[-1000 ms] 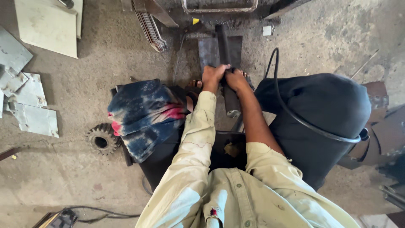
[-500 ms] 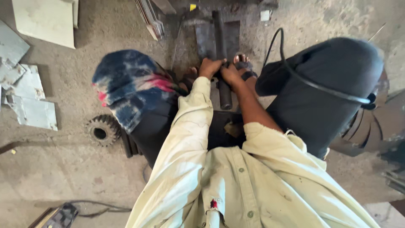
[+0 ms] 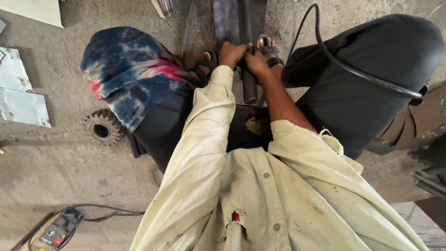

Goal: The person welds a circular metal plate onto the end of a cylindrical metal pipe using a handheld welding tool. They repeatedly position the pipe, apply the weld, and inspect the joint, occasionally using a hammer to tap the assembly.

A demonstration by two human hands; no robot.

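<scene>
One item noted. At the bottom left corner of my view, on the concrete floor (image 3: 55, 176), lies a boxy yellow unit (image 3: 49, 231), tilted and partly cut off by the frame edge. Its upper face carries a dark control panel (image 3: 59, 228) with a small display, grey trim and a red mark near its lower end. Markings too small to tell. I see no packages, signs or loose labels elsewhere.

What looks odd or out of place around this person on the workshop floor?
A black cable lies draped over the right knee, and a blue and pink cloth covers the left knee. A gear sits loose on the floor. Both hands, left and right, grip a dark bar between sandalled feet.
</scene>
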